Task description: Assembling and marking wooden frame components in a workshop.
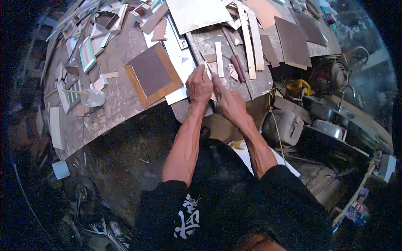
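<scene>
My left hand (pixel 199 85) rests on the workbench (pixel 113 94) with its fingers bent and pressed together on a thin, narrow strip (pixel 206 64). Close on its right, my right hand (pixel 230 102) is closed, its index finger stretched forward along the same strip. Whatever lies inside the right palm is hidden. A square wooden frame (pixel 177 86) with a brown panel (pixel 153 71) lies left of my hands. Ahead of them is a large pale board (pixel 197 16). On the right are a short light strip (pixel 219 59) and a dark reddish rod (pixel 238 68).
Long pale wood strips (pixel 255 39) and dark flat panels (pixel 292 42) lie at the right. Frame offcuts and a clear cup (pixel 93 98) with a stick occupy the left. Beyond the bench's right edge stand a dusty jerrycan (pixel 284 126), a cable (pixel 274 119) and machinery (pixel 335 109).
</scene>
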A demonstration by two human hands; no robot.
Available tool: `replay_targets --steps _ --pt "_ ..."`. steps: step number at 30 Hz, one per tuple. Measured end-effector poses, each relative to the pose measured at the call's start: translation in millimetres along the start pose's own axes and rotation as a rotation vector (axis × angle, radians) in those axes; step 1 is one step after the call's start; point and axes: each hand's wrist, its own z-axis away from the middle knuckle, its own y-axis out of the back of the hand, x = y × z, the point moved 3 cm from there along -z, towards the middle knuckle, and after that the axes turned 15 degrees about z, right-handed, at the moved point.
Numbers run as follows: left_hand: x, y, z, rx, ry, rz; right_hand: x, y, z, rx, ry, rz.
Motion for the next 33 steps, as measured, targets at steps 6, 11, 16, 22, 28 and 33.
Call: replay_targets --steps 6,11,16,22,28,33 --pt "1 1 -1 -0.015 -0.013 -0.008 -1 14 17 -0.141 -0.057 -0.018" --pt "-5 7 2 0.009 -0.002 -0.040 -8 6 19 -0.056 -0.032 -0.073" --pt "8 -3 -2 -0.030 -0.043 -0.011 6 -1 4 0.024 -0.020 -0.015" --pt "-2 6 -1 0.005 -0.051 -0.027 -5 10 27 -0.081 -0.011 -0.022" --pt "-6 5 2 -0.001 -0.024 -0.024 -6 -3 21 0.071 0.003 -0.018" --pt "3 -4 -2 -0.024 -0.014 0.005 -2 12 8 -0.061 -0.080 -0.026"
